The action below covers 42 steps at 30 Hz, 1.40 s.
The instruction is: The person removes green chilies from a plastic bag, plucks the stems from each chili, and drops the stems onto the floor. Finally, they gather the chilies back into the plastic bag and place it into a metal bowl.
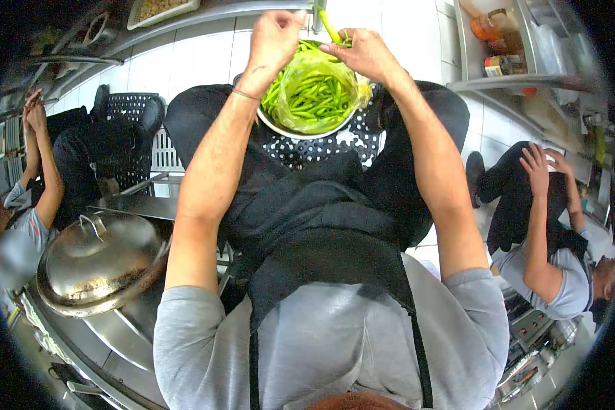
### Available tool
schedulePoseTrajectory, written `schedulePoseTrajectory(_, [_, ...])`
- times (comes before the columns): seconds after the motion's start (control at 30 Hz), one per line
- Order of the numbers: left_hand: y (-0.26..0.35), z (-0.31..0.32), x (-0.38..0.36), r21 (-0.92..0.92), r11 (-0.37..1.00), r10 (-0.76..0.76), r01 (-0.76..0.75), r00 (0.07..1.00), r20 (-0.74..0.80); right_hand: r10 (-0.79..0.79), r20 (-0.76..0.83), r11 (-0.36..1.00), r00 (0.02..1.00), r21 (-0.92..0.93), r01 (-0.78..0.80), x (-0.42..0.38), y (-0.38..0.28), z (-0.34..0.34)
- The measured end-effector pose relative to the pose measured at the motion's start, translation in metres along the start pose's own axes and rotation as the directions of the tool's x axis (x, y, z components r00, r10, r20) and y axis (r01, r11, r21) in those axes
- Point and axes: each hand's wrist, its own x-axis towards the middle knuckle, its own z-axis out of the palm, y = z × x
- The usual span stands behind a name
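Note:
A round bowl (306, 137) with a pale rim stands between my knees on a black perforated crate (287, 154). Long green chili peppers (314, 102) fill it, many of them inside a clear plastic bag (301, 125) that lies open. Above the bowl's right side, my right hand (369, 58) grips a light green chili pepper (330, 27) that points up and away. My left hand (275, 42) is raised over the bowl's left side, its fingertips pinched together. Whatever they hold, if anything, is too small to make out.
At left, a large lidded pot (102, 256) stands close to my arm, with a seated person (41, 171) beyond it. Another person (540, 253) sits at right. Shelves with jars (502, 34) rise at upper right. A white tray (158, 17) sits at upper left.

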Motion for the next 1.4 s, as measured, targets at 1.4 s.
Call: schedulePoseTrajectory(1.4, [0.057, -0.001, -0.017, -0.736, 0.561, -0.127, 0.378, 0.918, 0.375, 0.065, 0.192, -0.237, 0.979, 0.956, -0.172, 0.001, -0.026, -0.042])
